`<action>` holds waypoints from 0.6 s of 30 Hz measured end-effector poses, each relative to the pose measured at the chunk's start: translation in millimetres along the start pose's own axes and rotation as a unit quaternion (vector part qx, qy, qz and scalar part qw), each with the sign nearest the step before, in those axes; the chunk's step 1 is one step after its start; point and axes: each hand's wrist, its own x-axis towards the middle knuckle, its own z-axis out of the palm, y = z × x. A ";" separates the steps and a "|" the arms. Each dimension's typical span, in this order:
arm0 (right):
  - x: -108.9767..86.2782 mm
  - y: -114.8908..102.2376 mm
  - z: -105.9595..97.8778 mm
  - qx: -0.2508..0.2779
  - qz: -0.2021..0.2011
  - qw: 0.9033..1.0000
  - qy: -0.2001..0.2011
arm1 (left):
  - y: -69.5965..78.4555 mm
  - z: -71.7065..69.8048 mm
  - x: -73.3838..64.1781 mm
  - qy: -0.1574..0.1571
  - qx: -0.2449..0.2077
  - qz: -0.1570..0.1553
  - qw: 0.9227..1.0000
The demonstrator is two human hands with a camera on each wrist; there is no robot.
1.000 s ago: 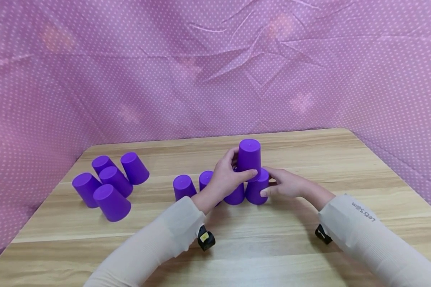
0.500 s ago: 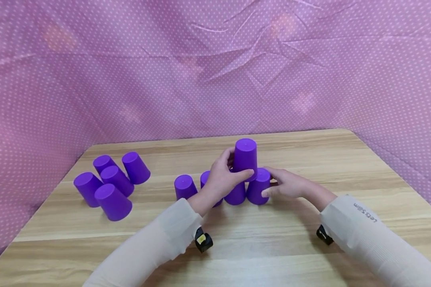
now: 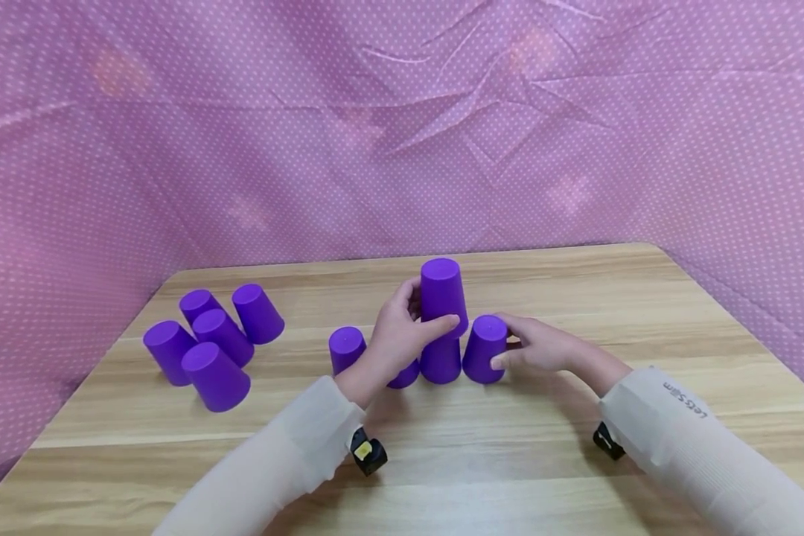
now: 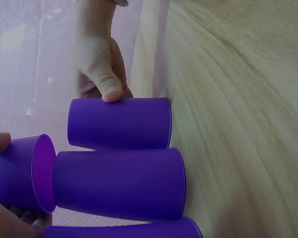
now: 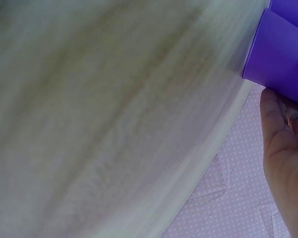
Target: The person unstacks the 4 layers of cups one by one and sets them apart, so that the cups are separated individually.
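Observation:
My left hand (image 3: pixel 398 335) grips an upside-down purple cup (image 3: pixel 442 294), its thumb across the front and its fingers behind. That cup is over another upside-down purple cup (image 3: pixel 441 362) in a row of several on the table. The left wrist view shows the raised cup's open rim (image 4: pixel 44 173) right at the base of a standing cup (image 4: pixel 119 184). At the row's right end, my right hand (image 3: pixel 536 344) holds a purple cup (image 3: pixel 485 350) by its right side, thumb in front and fingers partly hidden behind. My left hand partly covers the row's left cups (image 3: pixel 347 348).
Several more upside-down purple cups (image 3: pixel 216 380) stand in a group at the left of the wooden table (image 3: pixel 496 461). Pink dotted cloth (image 3: pixel 402 149) hangs behind the table and along both sides. A small black device (image 3: pixel 368 452) is strapped under the left wrist.
My left hand has moved left with its cup, from over the row's right end to over the neighbouring cup. The right hand stays at the end cup. The view has shifted slightly.

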 end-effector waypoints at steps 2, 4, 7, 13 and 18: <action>-0.1 0.1 0.1 -0.004 0.002 1.000 0.001 | -0.3 -2.7 -0.6 0.007 -0.001 -0.002 1.000; -0.5 0.5 0.1 -0.008 0.002 1.000 0.001 | -0.7 -5.5 -1.2 0.015 0.001 -0.001 1.000; -1.3 1.1 0.1 -0.010 0.003 1.000 0.002 | -2.4 -9.4 -1.7 0.021 0.003 0.000 1.000; -1.0 1.2 0.3 -0.012 0.000 1.000 0.001 | -3.8 -18.0 -3.4 0.031 0.002 0.002 1.000; -0.2 0.3 -0.3 -0.024 -0.005 1.000 0.005 | -3.1 -25.2 -4.4 0.040 -0.002 0.007 0.999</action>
